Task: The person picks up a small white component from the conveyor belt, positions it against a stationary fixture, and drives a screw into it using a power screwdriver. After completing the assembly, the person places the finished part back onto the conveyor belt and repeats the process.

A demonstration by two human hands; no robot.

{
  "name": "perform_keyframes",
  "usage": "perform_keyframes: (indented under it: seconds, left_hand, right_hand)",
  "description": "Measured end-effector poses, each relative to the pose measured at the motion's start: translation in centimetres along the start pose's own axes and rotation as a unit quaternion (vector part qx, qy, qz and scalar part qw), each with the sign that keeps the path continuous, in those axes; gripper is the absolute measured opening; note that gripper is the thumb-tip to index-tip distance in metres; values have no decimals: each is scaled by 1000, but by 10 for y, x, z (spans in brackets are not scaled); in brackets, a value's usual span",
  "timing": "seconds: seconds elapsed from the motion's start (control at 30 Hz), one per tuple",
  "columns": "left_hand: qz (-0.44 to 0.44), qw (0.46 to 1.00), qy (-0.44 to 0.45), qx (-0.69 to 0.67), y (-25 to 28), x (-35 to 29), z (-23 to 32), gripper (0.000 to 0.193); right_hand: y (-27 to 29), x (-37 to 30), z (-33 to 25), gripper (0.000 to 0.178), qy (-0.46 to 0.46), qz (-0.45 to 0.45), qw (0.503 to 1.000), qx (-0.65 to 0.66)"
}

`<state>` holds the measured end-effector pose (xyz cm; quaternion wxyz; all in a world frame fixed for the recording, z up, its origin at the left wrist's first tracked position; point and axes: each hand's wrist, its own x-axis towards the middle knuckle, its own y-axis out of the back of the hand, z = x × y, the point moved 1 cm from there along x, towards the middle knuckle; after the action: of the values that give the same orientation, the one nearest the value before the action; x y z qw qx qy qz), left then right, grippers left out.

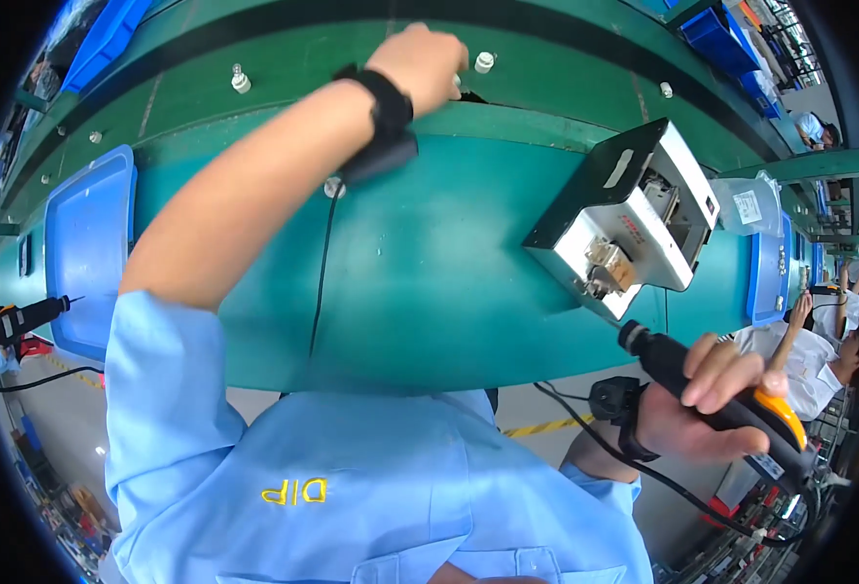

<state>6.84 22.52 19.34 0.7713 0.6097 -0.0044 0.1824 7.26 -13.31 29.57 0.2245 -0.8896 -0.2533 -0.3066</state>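
My left hand point(420, 63) reaches across to the green belt at the far side of the bench. Its fingers are bent down and closed around a small white part point(457, 84), mostly hidden by them. Just to the right of it stands a similar white part point(485, 62); farther left is another with a clear top point(242, 79). At the lower right, my right hand point(707, 409) grips a black electric screwdriver point(673, 362) with an orange trigger. Its bit points up and left, near the lower corner of a silver and black screw feeder point(634, 219).
A blue tray point(89, 253) lies at the left, with another screwdriver point(26, 319) by it. A clear plastic bag point(751, 202) and another blue tray point(768, 277) are at the right. Cables hang over the teal bench point(429, 263). Other people sit at the far right.
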Motion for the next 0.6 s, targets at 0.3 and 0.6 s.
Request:
perform_keyframes:
  seconds: [0.3,0.6]
  left_hand:
    - [-80,990,-80,-86,-32,73,6,26]
    - [-124,967,-53,-217,16,-72,91,15]
  right_hand:
    - [15,3,-7,53,-66,5,994,-87]
    - [26,40,4,54,-33,-65,997,16]
